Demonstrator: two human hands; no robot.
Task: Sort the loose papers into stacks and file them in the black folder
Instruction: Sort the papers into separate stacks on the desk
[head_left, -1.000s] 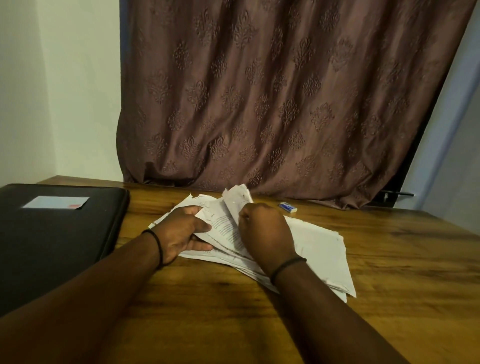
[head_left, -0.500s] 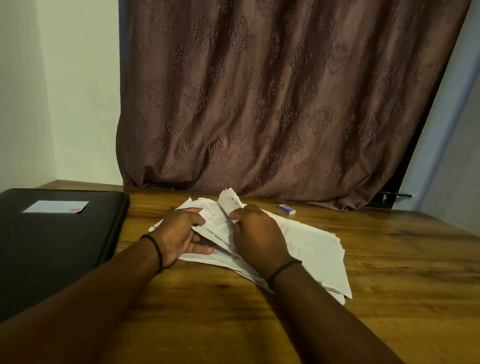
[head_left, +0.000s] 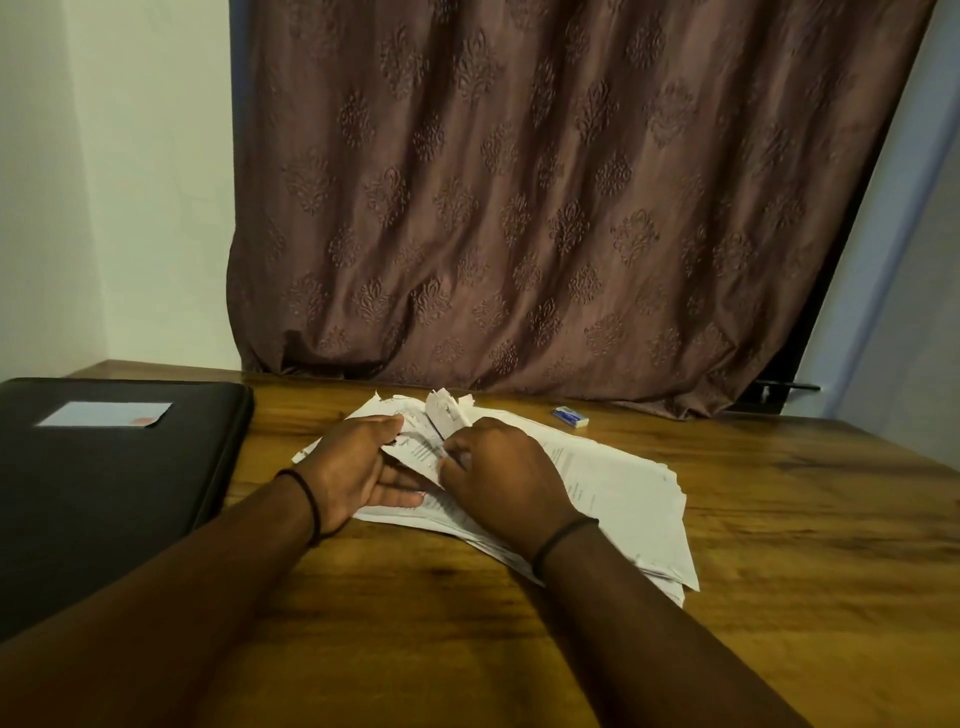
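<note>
A loose pile of white printed papers lies fanned out on the wooden table, with curled, torn-looking corners at its far end. My left hand is on the pile's left side, with some lifted sheets between its fingers and outstretched thumb. My right hand is on the middle of the pile, fingers curled, pinching the edge of those lifted sheets. The black folder lies shut at the table's left, apart from the papers, with a pale label on its cover.
A small white and blue eraser lies beyond the papers, near the brown patterned curtain that hangs down to the table's far edge. Walls stand to the left and right. Bare wood shows in front of the pile and to its right.
Both hands have shifted slightly on the pile. My left thumb has stretched out flat, and the lifted sheets have dropped lower between the hands.
</note>
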